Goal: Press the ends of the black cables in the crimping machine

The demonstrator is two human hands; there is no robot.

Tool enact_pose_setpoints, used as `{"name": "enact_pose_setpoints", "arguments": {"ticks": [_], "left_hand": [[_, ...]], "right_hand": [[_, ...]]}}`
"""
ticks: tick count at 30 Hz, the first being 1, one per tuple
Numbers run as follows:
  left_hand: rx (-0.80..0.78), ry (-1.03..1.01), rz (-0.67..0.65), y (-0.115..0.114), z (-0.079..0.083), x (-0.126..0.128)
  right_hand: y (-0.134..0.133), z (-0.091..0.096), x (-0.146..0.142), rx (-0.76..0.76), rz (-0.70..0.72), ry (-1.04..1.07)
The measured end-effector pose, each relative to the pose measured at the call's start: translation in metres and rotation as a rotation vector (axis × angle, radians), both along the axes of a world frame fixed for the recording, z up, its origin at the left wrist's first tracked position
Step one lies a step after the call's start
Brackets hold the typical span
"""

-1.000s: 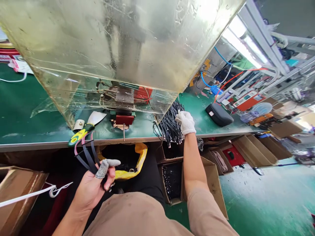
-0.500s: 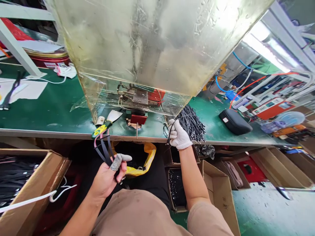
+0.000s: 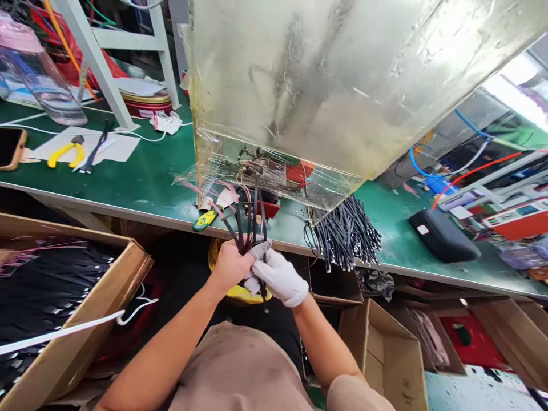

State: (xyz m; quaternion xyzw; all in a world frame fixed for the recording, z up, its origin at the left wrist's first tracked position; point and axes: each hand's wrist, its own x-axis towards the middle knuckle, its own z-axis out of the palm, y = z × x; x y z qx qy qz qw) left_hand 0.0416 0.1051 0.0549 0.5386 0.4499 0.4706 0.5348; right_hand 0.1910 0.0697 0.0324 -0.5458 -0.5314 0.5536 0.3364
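Note:
My left hand (image 3: 232, 264), with a grey cot on a finger, is closed around several flat black cables (image 3: 240, 224) that fan upward, thin pink wires at their tops. Against it is my right hand (image 3: 282, 278) in a white glove, its fingers closed on another black cable (image 3: 264, 220) standing upright beside the bunch. The two hands meet in front of the bench edge, above a yellow-rimmed bag (image 3: 246, 294). Just beyond them are a scraper with a green and yellow handle (image 3: 204, 220) and a small machine with a red block (image 3: 270, 209), partly hidden.
A large clear plastic shield (image 3: 299, 85) hangs over the machine. Right of it, a pile of black cables (image 3: 351, 231) overhangs the bench edge, with a black case (image 3: 443, 234) farther right. Cardboard boxes (image 3: 128, 268) stand low on both sides. Yellow pliers (image 3: 66, 153) lie at left.
My right hand has come from beside the cable pile to my left hand, bringing a black cable. My left hand has risen toward the bench edge. The view has swung left.

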Motion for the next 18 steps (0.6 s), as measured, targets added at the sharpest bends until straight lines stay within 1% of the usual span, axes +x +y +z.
{"name": "enact_pose_setpoints", "arguments": {"ticks": [2, 5, 7, 9, 11, 13, 15, 18], "left_hand": [[0.026, 0.011, -0.001, 0.005, -0.008, 0.001], [-0.002, -0.046, 0.015, 0.010, -0.020, -0.004], [-0.019, -0.131, 0.038, 0.011, -0.026, -0.012], [-0.020, -0.218, 0.070, 0.009, -0.026, -0.022], [-0.014, -0.290, 0.098, 0.005, -0.022, -0.029], [-0.016, -0.355, 0.120, 0.000, -0.013, -0.032], [-0.028, -0.415, 0.145, -0.004, -0.003, -0.033], [-0.052, -0.477, 0.199, -0.008, 0.008, -0.031]], "right_hand": [[0.001, 0.000, -0.003, -0.071, 0.007, 0.191], [0.000, -0.005, 0.003, -0.180, 0.002, 0.527], [-0.003, -0.015, 0.009, -0.251, -0.017, 0.681], [-0.009, -0.030, 0.014, -0.318, -0.042, 0.747], [-0.012, -0.044, 0.016, -0.363, -0.059, 0.761], [-0.011, -0.050, 0.015, -0.381, -0.054, 0.764], [-0.003, -0.046, 0.012, -0.375, -0.031, 0.769], [0.016, -0.030, 0.008, -0.346, 0.001, 0.772]]}}
